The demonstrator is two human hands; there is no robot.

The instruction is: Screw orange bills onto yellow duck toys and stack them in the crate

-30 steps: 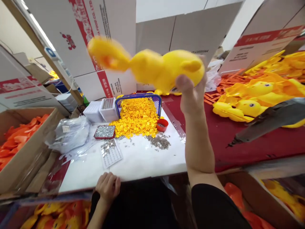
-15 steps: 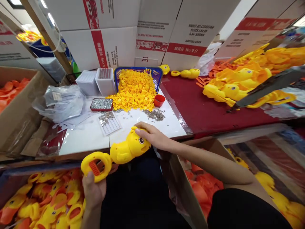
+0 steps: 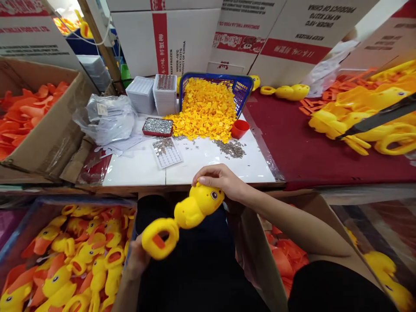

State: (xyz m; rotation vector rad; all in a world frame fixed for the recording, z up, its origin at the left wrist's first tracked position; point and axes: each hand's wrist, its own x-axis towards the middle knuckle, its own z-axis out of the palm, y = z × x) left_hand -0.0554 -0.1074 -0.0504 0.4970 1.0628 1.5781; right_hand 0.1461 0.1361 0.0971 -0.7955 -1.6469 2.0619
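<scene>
A yellow plastic duck toy [image 3: 190, 212] with a printed eye and a ring-shaped handle slants over my lap, below the table edge. My right hand [image 3: 217, 180] is closed around its head, the thumb resting on top. At the ring handle, my left hand [image 3: 138, 255] grips the outer side, its fingertips mostly hidden behind the ring. An orange piece [image 3: 159, 241] shows inside the ring opening. No orange bill is visible on this duck's head.
On the table stand a blue basket [image 3: 242, 93] spilling small yellow parts, a red cup [image 3: 239, 129], loose screws [image 3: 230, 148], a battery tray [image 3: 167, 154] and a red-rimmed dish [image 3: 157, 126]. Billed ducks [image 3: 58, 279] fill a bin at lower left. Orange parts [image 3: 287, 260] lie in a box at right.
The view has shifted left and down, so the table and bins appear elsewhere. The duck stays in both hands. My left hand now sits farther behind the ring, with its thumb out of the opening.
</scene>
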